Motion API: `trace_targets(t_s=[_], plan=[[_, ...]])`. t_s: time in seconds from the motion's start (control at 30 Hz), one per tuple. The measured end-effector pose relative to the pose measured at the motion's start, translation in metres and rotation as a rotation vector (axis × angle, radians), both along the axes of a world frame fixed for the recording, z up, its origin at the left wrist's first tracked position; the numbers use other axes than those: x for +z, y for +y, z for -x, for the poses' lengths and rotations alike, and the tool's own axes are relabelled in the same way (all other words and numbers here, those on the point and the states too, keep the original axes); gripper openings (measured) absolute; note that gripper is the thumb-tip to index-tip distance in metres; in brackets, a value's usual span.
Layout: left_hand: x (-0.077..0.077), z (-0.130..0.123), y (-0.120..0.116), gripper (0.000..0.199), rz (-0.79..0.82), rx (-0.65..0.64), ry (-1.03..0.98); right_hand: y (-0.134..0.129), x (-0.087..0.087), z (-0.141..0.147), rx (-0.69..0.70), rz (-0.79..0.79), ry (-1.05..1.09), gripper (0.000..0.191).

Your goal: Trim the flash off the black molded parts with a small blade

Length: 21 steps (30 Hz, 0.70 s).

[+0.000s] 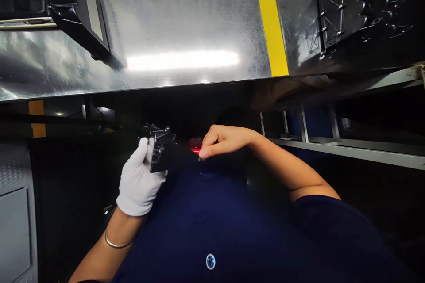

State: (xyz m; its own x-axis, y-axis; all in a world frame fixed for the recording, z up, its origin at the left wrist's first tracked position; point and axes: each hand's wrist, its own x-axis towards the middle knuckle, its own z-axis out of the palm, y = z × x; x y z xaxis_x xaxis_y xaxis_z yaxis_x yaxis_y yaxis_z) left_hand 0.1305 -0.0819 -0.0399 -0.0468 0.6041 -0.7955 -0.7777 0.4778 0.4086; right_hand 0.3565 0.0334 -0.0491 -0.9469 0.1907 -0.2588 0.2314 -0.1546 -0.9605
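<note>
Black part and red tool, one per hand, short of the worktop's near edge.
My left hand (137,188), white-gloved: closed on the black part (159,148), thumb on its near-left side, broad face roughly upright. My right hand (226,139), bare: fingertips pinched narrow on the red tool (195,151), its visible length running sideways toward the part, a gap between. Part: left of the tool. Both: off the worktop (179,17), left of its yellow stripe (272,22).

Gloved left hand (137,183) holding black part (159,148), bare right hand (221,141) pinching red object (195,150), metal table (186,22) beyond
</note>
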Motion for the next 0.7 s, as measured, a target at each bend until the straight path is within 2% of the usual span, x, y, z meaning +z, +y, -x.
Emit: trace_targets(t_s=[0.1,0.17,0.27,0.37,0.5,0.7], plan=[[0.005,0.001,0.009,0.045,0.061,0.236,-0.142,-0.014,-0.004,0.010,-0.518,-0.036,-0.015,0.056],[0.008,-0.004,0.012,0.047,0.088,0.318,-0.229,-0.025,-0.008,0.020,-0.718,-0.044,0.030,0.052],[0.010,-0.014,0.012,0.052,0.066,0.305,-0.272,-0.041,-0.014,0.036,-0.869,-0.060,0.085,0.045],[0.008,-0.018,0.010,0.056,0.052,0.282,-0.293,-0.053,-0.017,0.048,-0.937,-0.033,0.067,0.041],[0.006,-0.022,0.007,0.060,0.033,0.274,-0.340,-0.064,-0.017,0.059,-1.055,0.053,0.024,0.042],[0.008,-0.029,0.004,0.067,0.022,0.279,-0.477,-0.083,-0.024,0.076,-1.297,0.026,0.111,0.042]])
